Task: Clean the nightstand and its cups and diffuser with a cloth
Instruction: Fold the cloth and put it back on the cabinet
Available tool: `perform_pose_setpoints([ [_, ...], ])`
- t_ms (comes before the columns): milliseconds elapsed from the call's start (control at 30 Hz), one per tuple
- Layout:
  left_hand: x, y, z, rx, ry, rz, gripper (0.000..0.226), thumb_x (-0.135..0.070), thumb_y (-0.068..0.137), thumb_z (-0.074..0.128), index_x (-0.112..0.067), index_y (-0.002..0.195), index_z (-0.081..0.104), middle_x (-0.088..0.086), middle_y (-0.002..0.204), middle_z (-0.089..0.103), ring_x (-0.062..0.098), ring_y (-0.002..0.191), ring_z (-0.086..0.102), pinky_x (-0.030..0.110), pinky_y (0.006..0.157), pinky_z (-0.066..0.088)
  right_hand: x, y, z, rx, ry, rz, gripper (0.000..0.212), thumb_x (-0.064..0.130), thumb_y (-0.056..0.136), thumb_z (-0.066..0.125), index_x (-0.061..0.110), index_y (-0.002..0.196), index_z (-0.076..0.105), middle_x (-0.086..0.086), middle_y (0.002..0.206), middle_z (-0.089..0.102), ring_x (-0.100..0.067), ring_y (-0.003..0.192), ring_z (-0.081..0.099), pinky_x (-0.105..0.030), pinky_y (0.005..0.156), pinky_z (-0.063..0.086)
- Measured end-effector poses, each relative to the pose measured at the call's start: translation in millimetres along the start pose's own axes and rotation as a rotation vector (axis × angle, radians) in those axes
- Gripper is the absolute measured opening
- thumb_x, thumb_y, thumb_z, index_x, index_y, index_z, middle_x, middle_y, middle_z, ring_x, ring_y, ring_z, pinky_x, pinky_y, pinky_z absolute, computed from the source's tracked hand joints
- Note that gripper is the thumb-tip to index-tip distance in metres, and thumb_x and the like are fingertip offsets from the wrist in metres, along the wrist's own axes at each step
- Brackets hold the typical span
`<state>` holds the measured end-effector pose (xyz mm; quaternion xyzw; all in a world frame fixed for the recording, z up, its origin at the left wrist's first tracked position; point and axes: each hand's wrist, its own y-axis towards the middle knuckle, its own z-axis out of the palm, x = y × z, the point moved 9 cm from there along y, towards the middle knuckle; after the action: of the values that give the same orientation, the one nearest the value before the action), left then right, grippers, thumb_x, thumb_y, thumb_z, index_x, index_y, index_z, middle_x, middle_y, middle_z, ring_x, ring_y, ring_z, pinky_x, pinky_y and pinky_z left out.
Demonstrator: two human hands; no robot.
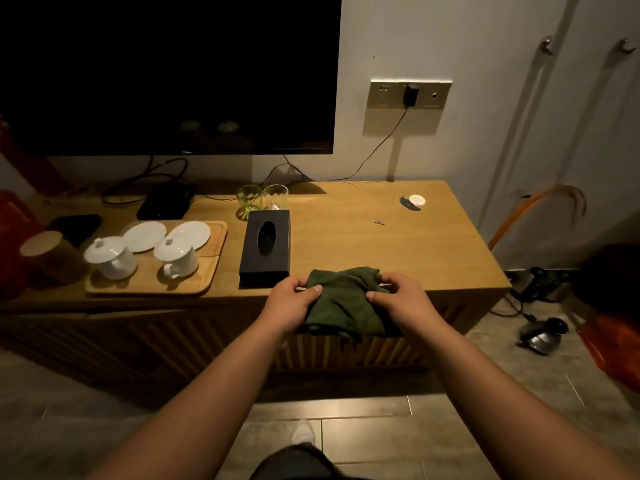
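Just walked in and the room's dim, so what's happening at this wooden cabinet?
A person stands at the nightstand, holding a green cloth at its front edge with left hand and right hand. The white lidded cups sit on a wooden tray, untouched, beside a black tissue box.
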<state>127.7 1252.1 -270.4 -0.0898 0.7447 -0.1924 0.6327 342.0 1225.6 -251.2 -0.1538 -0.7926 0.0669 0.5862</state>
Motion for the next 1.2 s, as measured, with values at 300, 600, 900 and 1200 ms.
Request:
perform_pose_setpoints([
  [300, 1, 167, 2, 0.004, -0.025, -0.178, 0.008, -0.018, 0.097, 0.056, -0.014, 0.095, 0.063, 0.013, 0.094, 0.07, 0.03, 0.081, 0.07, 0.033, 0.056, 0.054, -20, 169, 17, -0.017, -0.084, 0.124, 0.021, 0.006, 0.085, 0.07, 0.015, 0.104, 0.065, -0.009, 0.1, 0.07, -0.025, 0.093, 0.067, -0.047, 0.088, 0.055],
  [600, 38, 285, 29, -0.092, -0.075, -0.332, 0.009, -0.015, 0.096, 0.055, -0.013, 0.099, 0.063, 0.019, 0.1, 0.069, 0.036, 0.089, 0.07, 0.053, 0.073, 0.059, -79, 299, 20, 0.002, -0.136, 0.227, 0.026, 0.008, 0.084, 0.072, 0.016, 0.108, 0.065, -0.008, 0.104, 0.07, -0.025, 0.098, 0.066, -0.045, 0.092, 0.053],
  [900, 52, 337, 27, -0.194, 0.256, -0.275, 0.009, -0.014, 0.09, 0.059, -0.008, 0.093, 0.066, 0.009, 0.091, 0.069, 0.03, 0.089, 0.064, 0.035, 0.077, 0.051, -102, 352, 26, 0.018, -0.354, 0.204, 0.021, 0.016, 0.081, 0.072, 0.017, 0.1, 0.064, 0.004, 0.089, 0.063, -0.016, 0.081, 0.057, -0.022, 0.066, 0.035],
  [1200, 9, 342, 34, -0.181, 0.687, -0.094, 0.056, -0.032, 0.091, 0.057, -0.018, 0.141, 0.038, 0.009, 0.139, 0.044, 0.028, 0.121, 0.05, 0.037, 0.098, 0.041, -91, 352, 13, 0.038, -0.547, 0.184, 0.056, 0.045, 0.082, 0.066, 0.021, 0.131, 0.05, -0.001, 0.126, 0.059, -0.026, 0.118, 0.053, -0.04, 0.09, 0.049],
])
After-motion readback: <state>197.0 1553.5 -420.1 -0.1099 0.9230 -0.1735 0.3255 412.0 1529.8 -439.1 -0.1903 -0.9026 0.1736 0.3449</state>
